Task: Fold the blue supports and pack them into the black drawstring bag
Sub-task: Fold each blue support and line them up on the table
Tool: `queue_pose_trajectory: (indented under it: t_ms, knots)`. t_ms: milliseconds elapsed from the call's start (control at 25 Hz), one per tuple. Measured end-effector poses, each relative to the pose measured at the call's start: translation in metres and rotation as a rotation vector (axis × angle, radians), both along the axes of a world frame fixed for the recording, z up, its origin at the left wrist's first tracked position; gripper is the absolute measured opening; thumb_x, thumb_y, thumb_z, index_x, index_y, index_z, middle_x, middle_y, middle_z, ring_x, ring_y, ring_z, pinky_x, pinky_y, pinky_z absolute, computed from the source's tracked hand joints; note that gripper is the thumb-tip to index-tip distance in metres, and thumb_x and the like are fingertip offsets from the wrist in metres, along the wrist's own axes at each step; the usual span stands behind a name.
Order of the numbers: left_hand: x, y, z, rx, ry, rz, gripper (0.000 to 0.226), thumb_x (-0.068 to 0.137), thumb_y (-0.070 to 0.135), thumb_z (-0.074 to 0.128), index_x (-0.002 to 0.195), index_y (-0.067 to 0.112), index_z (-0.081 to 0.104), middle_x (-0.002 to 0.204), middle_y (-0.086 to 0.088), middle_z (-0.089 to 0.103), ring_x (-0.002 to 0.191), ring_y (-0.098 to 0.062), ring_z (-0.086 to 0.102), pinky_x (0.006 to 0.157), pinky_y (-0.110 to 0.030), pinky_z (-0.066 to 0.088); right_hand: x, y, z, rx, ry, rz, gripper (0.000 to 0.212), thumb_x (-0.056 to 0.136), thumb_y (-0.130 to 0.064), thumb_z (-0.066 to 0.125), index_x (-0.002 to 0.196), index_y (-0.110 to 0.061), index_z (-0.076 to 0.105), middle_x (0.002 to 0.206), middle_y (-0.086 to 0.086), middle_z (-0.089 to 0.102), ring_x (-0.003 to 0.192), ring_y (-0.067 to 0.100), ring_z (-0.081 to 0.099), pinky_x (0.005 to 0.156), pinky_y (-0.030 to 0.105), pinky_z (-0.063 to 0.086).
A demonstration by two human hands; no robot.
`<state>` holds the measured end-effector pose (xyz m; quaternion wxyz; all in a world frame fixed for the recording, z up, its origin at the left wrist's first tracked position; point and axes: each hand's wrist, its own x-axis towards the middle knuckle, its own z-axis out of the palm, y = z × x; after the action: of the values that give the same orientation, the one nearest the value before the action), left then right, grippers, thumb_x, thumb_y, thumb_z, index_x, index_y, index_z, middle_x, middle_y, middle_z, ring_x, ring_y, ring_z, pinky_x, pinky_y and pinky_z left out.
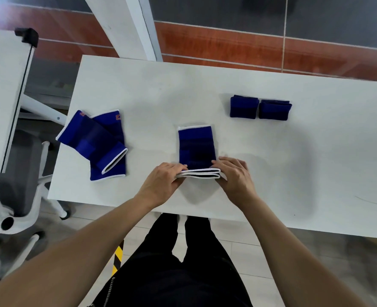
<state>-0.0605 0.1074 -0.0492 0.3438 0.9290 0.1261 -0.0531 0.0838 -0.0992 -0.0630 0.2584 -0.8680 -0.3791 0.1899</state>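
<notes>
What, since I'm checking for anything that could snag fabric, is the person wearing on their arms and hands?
Nothing visible. The left hand and right hand are ungloved, with no rings, watch or bracelet showing. Both forearms are bare, and no sleeve reaches into view.

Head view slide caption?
Left hand and right hand pinch the near edge of a blue fabric support on a white table.

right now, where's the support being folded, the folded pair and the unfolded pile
support being folded (195, 145), head view, on its flat blue middle
folded pair (244, 107), head view, on the left bundle's top face
unfolded pile (94, 138), head view, on the upper support's dark band
</notes>
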Motion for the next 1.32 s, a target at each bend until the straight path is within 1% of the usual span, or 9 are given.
queue_pose_trajectory:
  t_ms: [200,280,400,520,760,920,1080,1240,1320]
  knots:
    - [0.014,0.008,0.009,-0.330,0.193,0.266,0.026,0.093,0.030,0.068,0.117,0.021,0.066,0.102,0.003,0.073,0.090,-0.016,0.067,0.084,-0.033,0.052,0.009,0.017,0.003,-0.045,0.173,-0.126,0.014,0.100,-0.028,0.057,0.108,-0.022,0.067,0.090,-0.007,0.069,0.089,0.020,0.060,0.082,0.034,0.036]
    - [0.028,0.012,0.010,-0.299,0.239,0.369,0.022,0.097,0.036,0.061,0.114,0.023,0.066,0.094,0.004,0.071,0.085,-0.016,0.066,0.079,-0.032,0.051,0.017,0.028,0.004,-0.098,0.284,-0.195,0.018,0.102,-0.032,0.052,0.105,-0.019,0.064,0.087,-0.002,0.069,0.084,0.023,0.060,0.080,0.036,0.041]
    - [0.051,0.015,0.007,-0.211,0.248,0.443,0.025,0.101,0.041,0.051,0.091,0.019,0.060,0.077,0.007,0.064,0.077,-0.021,0.061,0.069,-0.034,0.044,0.026,0.043,0.003,-0.148,0.415,-0.314,0.025,0.103,-0.037,0.048,0.093,-0.016,0.058,0.071,-0.001,0.059,0.072,0.028,0.054,0.061,0.034,0.037]
    - [0.067,0.013,0.001,-0.146,0.278,0.493,0.036,0.101,0.045,0.047,0.083,0.015,0.053,0.069,0.004,0.059,0.076,-0.030,0.057,0.065,-0.038,0.045,0.029,0.052,0.000,-0.165,0.411,-0.393,0.030,0.103,-0.039,0.046,0.087,-0.016,0.054,0.069,0.001,0.056,0.072,0.031,0.054,0.061,0.034,0.035]
    - [0.081,0.008,-0.005,0.011,0.306,0.527,0.035,0.105,0.043,0.037,0.093,0.012,0.048,0.079,-0.008,0.064,0.079,-0.035,0.056,0.065,-0.041,0.043,0.031,0.068,-0.003,-0.234,0.259,-0.379,0.032,0.106,-0.040,0.038,0.099,-0.012,0.051,0.088,0.015,0.066,0.085,0.040,0.056,0.073,0.041,0.036]
    - [0.088,0.004,-0.003,0.016,0.250,0.615,0.023,0.101,0.037,0.050,0.102,0.014,0.046,0.092,-0.001,0.062,0.083,-0.029,0.059,0.066,-0.039,0.044,0.039,0.079,-0.003,-0.328,0.288,-0.456,0.039,0.104,-0.045,0.041,0.111,-0.010,0.060,0.100,0.014,0.068,0.098,0.037,0.059,0.083,0.042,0.041]
    - [0.070,-0.002,-0.017,0.453,0.009,0.269,0.035,0.092,0.024,0.067,0.124,0.015,0.056,0.131,-0.008,0.055,0.108,-0.031,0.056,0.086,-0.044,0.049,0.040,0.083,0.002,-0.326,0.264,-0.534,0.034,0.101,-0.045,0.049,0.102,-0.012,0.055,0.091,0.005,0.066,0.090,0.030,0.060,0.086,0.042,0.042]
    - [0.063,-0.008,-0.032,0.467,0.087,0.232,0.044,0.092,0.021,0.067,0.135,0.022,0.057,0.147,-0.005,0.052,0.131,-0.036,0.050,0.100,-0.046,0.045,0.028,0.076,-0.007,-0.091,-0.219,-0.267,0.013,0.093,-0.025,0.063,0.100,-0.015,0.061,0.096,0.004,0.064,0.090,0.030,0.058,0.083,0.039,0.038]
    - [0.064,-0.011,-0.032,0.483,0.107,0.243,0.047,0.093,0.020,0.068,0.138,0.025,0.055,0.150,-0.003,0.050,0.133,-0.037,0.049,0.101,-0.046,0.044,0.011,0.064,-0.016,-0.027,-0.313,-0.027,0.023,0.096,-0.021,0.059,0.118,-0.017,0.066,0.114,0.002,0.065,0.106,0.026,0.060,0.095,0.038,0.039]
